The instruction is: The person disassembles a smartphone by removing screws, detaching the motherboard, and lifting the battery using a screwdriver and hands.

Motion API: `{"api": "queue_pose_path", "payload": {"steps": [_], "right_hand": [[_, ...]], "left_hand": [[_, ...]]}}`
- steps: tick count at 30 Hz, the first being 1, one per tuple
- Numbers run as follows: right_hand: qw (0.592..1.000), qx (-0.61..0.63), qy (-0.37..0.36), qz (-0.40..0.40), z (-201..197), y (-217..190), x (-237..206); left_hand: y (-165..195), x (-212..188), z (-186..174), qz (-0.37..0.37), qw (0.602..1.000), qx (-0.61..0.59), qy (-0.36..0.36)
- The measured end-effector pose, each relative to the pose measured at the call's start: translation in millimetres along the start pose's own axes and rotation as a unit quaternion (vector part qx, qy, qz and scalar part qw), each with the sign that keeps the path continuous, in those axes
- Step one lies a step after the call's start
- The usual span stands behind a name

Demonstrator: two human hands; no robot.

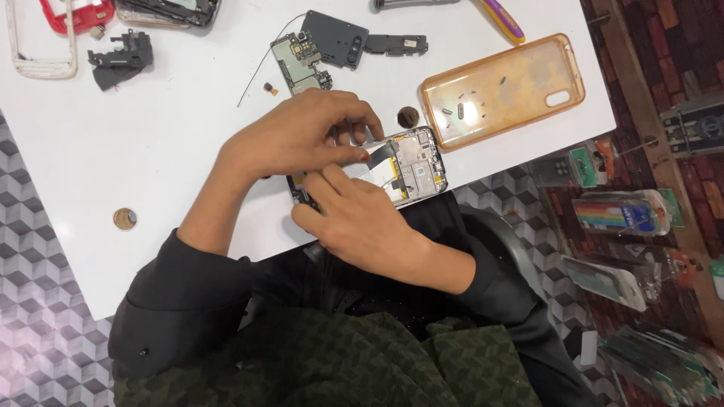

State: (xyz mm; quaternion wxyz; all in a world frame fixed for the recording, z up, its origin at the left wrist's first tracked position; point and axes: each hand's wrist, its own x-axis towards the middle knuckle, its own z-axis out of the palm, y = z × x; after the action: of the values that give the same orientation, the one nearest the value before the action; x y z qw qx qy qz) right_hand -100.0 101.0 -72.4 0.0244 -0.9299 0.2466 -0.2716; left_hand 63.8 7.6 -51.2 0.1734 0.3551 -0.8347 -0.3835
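The opened phone [411, 162] at the table's near edge is best steadied by the grasping right hand [362, 222] while the left hand [298, 139] pinches its flex cable gently.

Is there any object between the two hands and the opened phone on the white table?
No, nothing visible is between them. The left hand and the right hand both rest directly on the opened phone. The clear phone case and loose circuit board lie apart.
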Motion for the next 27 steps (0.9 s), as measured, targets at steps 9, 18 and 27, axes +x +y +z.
{"api": "queue_pose_path", "payload": {"steps": [9,18,27], "right_hand": [[0.996,-0.061,0.058,-0.001,16,-10,2],[0.983,-0.141,0.115,0.032,32,-22,-9],[0.985,-0.100,0.136,0.036,22,-24,-36]], "left_hand": [[-1,-2,0,0.004,1.000,-0.011,0.010],[5,-2,-2,0.001,1.000,0.008,0.018],[2,-4,-4,-0.014,1.000,0.001,-0.004]]}}
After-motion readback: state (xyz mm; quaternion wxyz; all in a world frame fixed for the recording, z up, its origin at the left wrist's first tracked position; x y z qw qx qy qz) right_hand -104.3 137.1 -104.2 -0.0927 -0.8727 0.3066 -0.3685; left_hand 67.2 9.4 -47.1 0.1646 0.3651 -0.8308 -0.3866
